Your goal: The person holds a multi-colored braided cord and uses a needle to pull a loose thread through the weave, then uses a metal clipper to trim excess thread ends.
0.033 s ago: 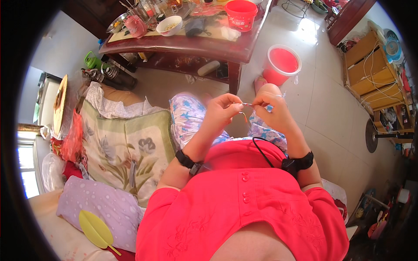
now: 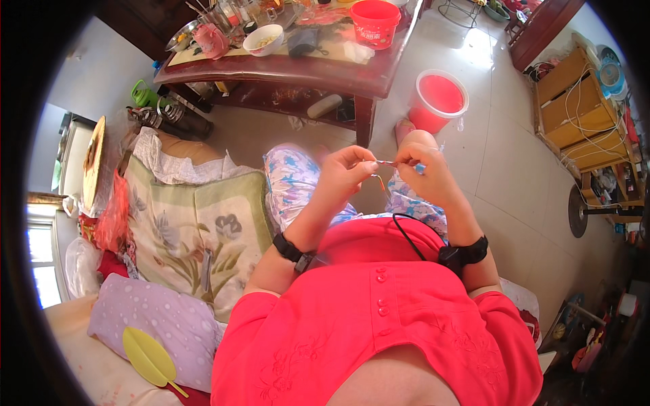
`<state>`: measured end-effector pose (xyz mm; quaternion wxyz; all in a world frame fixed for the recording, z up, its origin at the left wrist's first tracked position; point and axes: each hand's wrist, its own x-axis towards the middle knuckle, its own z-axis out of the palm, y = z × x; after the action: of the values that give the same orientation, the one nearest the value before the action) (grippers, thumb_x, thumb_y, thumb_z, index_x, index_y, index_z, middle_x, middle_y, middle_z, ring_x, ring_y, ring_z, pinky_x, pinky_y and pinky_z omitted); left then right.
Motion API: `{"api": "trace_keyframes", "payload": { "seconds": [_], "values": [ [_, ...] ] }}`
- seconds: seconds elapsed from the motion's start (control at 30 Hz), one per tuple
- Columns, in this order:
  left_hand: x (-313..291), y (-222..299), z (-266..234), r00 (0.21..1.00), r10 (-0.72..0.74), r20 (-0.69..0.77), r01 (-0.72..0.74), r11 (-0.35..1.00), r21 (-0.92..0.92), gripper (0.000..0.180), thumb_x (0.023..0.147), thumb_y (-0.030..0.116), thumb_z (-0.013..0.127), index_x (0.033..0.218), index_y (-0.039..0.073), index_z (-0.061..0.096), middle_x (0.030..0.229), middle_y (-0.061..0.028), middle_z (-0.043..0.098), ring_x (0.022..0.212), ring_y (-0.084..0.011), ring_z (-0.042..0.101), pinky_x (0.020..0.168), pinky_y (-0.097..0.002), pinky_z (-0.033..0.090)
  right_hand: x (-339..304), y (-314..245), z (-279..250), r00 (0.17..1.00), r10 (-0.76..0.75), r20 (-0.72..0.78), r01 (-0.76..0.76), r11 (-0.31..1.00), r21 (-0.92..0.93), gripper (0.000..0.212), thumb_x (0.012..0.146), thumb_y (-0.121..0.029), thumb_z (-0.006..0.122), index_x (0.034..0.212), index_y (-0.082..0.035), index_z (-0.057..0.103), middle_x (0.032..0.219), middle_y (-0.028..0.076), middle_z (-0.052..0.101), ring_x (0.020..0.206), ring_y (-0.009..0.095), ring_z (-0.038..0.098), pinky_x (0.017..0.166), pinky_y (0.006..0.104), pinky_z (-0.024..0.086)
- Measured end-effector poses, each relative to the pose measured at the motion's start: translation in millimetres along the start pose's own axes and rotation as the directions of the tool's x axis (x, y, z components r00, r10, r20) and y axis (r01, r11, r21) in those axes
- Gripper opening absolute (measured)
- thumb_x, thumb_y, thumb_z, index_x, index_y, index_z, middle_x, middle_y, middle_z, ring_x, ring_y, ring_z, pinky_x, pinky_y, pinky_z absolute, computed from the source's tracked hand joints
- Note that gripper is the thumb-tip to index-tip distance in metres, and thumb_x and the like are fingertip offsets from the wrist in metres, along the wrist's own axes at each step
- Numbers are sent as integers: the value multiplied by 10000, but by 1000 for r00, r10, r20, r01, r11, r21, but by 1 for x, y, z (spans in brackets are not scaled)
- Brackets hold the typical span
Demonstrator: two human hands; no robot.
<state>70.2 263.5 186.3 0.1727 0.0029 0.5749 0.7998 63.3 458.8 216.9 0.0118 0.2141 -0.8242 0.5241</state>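
Observation:
Above my lap, both hands hold a thin strand that runs between my fingertips, with reddish and pale parts. My left hand is closed, pinching one end between thumb and forefinger. On the other end my right hand is also pinched shut, its fingertips close to the left ones. An orange-tipped end hangs below the left fingertips. The strand is too small to tell its exact kind. A bit of blue shows by the right fingers.
Ahead stands a dark red table with a white bowl, a pink pot and a red bucket. A tub with red inside is on the floor. A flowered cushion lies to my left; a wooden cabinet is at right.

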Motion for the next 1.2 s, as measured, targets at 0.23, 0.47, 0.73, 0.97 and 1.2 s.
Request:
{"api": "trace_keyframes", "payload": {
  "seconds": [0.23, 0.47, 0.73, 0.97, 1.2],
  "values": [
    [-5, 12, -6, 997, 34, -72, -43, 991, -128, 116, 784, 147, 655, 849, 70, 598, 643, 55, 490, 476, -7, 373, 419, -154, 279, -6, 38, -16, 990, 133, -55, -124, 981, 146, 82, 782, 34, 545, 860, 38, 570, 747, 39, 579, 737, 91, 565, 670, 231, 466],
    [-6, 14, -8, 995, 51, -89, -65, 984, -168, 116, 790, 145, 649, 854, 65, 595, 630, 54, 483, 465, -10, 364, 417, -158, 280, -7, 32, -37, 962, 238, -136, -156, 882, 444, 66, 827, -27, 559, 860, 21, 591, 749, 36, 586, 718, 90, 570, 666, 235, 468],
    [-6, 15, 1, 995, 71, -74, -78, 992, -96, 121, 784, 143, 644, 851, 56, 595, 650, 39, 513, 469, -11, 368, 421, -158, 278, -3, 22, -32, 912, 180, -370, -75, 957, 281, 122, 816, -63, 612, 921, -1, 619, 885, 17, 616, 811, 112, 566, 704, 246, 446],
    [2, 6, 2, 1000, 3, -4, -3, 1000, 9, 95, 783, 130, 626, 843, 62, 599, 665, 33, 537, 486, -5, 384, 428, -159, 288, 6, -9, 3, 969, -226, -97, 214, 969, -124, 191, 702, -11, 675, 888, -49, 649, 923, 70, 626, 861, 195, 541, 772, 306, 413],
    [1, 11, 11, 999, 37, 14, -38, 992, 121, 59, 790, 72, 603, 838, 37, 596, 693, 34, 557, 532, -5, 426, 461, -163, 314, 7, -14, 0, 981, -185, -52, 179, 978, -109, 78, 721, -34, 651, 795, -21, 629, 794, 94, 611, 732, 226, 576, 651, 295, 447]
  ]
}}
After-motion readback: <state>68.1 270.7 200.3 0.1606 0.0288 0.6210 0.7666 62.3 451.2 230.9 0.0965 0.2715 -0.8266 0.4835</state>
